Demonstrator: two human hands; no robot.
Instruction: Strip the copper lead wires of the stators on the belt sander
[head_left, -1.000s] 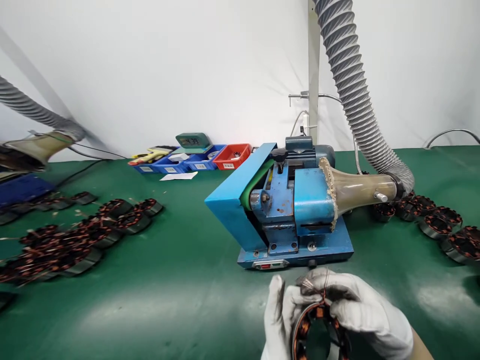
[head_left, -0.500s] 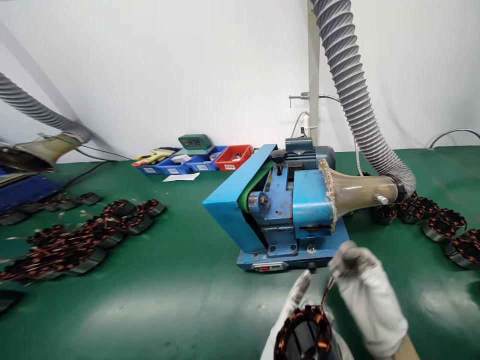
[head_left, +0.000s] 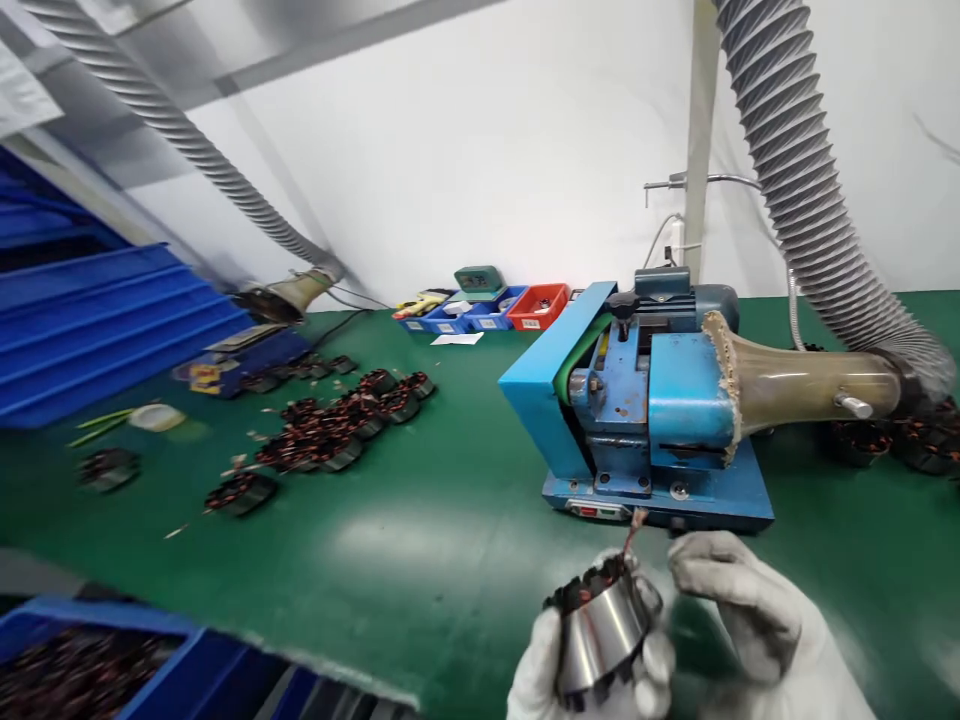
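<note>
My left hand [head_left: 546, 650], in a white glove, is closed around a motor stator [head_left: 604, 640]. The stator is tilted, with its smooth metal side towards me and its copper windings at the top. A short wire lead [head_left: 636, 530] sticks up from its upper edge. To the right of it is my gloved right hand [head_left: 757, 610], fingers bent and pressed together, with nothing visible in them. Its fingertips are apart from the lead. Just beyond both hands stands a blue belt machine [head_left: 615, 400] with a green belt.
Several stators [head_left: 330, 430] lie in a cluster on the green bench [head_left: 435, 520] at left, more [head_left: 862, 440] at right. A grey duct hose [head_left: 810, 170] runs to the machine's hood [head_left: 795, 385]. Small bins [head_left: 538, 307] stand against the wall. A blue crate [head_left: 172, 680] sits lower left.
My right hand has come off the stator's wire lead. The stator has been tilted so its metal side faces me. The view has swung left, bringing blue racks and a crate into sight.
</note>
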